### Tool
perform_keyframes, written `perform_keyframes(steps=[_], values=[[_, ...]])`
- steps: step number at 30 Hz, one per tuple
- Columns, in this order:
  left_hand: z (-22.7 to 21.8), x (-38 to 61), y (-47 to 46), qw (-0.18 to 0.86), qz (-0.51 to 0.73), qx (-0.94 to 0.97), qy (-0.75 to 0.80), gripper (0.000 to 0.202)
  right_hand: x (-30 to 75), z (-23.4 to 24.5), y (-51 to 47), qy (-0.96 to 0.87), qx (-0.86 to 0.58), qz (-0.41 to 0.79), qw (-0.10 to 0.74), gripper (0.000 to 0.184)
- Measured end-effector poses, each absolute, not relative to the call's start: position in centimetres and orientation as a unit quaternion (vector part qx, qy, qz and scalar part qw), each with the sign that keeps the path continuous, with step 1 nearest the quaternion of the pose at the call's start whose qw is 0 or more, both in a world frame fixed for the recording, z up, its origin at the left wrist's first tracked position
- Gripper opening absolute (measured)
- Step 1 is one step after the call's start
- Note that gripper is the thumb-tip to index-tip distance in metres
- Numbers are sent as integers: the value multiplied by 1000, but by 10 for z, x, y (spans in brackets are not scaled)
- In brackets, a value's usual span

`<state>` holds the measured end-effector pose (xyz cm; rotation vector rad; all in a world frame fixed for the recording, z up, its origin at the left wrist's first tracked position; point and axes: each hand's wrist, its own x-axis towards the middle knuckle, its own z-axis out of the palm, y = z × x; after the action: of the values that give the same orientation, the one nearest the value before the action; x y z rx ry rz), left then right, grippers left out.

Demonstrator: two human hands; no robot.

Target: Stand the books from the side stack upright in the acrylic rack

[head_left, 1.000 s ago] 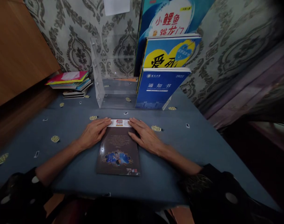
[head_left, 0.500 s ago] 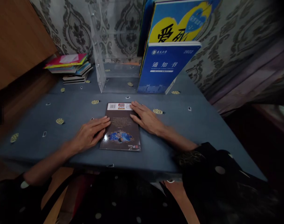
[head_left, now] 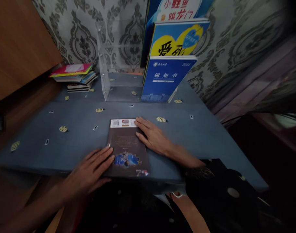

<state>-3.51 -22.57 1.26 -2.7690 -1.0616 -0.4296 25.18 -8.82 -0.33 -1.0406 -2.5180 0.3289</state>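
Observation:
A dark brown book (head_left: 127,147) lies flat on the blue tablecloth (head_left: 72,139), its near edge at the table's front edge. My right hand (head_left: 153,137) rests open on the book's right side, fingers stretched toward the white barcode strip at its far end. At the book's near left corner, by the table's front edge, my left hand (head_left: 91,170) lies open with its fingertips touching the cover.
A clear acrylic stand (head_left: 109,74) at the back holds upright blue books (head_left: 165,77) against the patterned wall. A stack of colourful books (head_left: 74,77) lies at the back left. Small gold and black patches dot the cloth. A wooden panel (head_left: 17,42) stands left.
My left hand has slid back along the book's left side from its far corner to its near corner. The right hand stays on the book's right side.

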Motion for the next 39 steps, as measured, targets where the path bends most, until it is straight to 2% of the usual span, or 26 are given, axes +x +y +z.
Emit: perform_keyframes(steps=[4, 9, 12, 16, 22, 26, 28, 31, 34, 37, 39], values=[[10, -31, -237, 138, -151, -922, -329, 40, 259, 0, -105, -901, -359, 135, 205, 52], [28, -38, -233, 137, -179, -928, -297, 45, 281, 8, -110, -898, -319, 206, 223, 47], [45, -39, -222, 72, -258, -906, -326, 46, 293, 11, -107, -894, -276, 259, 241, 51], [66, -32, -194, -29, -381, -839, -387, 38, 292, 12, -100, -871, -292, 295, 263, 51], [84, -7, -137, -132, -532, -710, -442, 30, 268, 19, -93, -806, -357, 322, 346, 27], [89, 4, -103, -222, -619, -606, -448, 30, 259, 26, -96, -758, -381, 385, 362, 36], [85, 3, -89, -293, -609, -572, -464, 39, 258, 27, -99, -731, -388, 427, 363, 42], [64, -6, -75, -346, -527, -573, -524, 43, 259, 24, -104, -718, -429, 455, 305, 42], [37, -20, -69, -245, -428, -644, -585, 34, 262, 23, -107, -748, -483, 382, 248, 36], [21, -28, -70, -123, -357, -716, -588, 23, 263, 23, -106, -773, -502, 305, 242, 32], [17, -30, -71, -84, -328, -749, -569, 22, 261, 25, -101, -778, -502, 283, 252, 27]])
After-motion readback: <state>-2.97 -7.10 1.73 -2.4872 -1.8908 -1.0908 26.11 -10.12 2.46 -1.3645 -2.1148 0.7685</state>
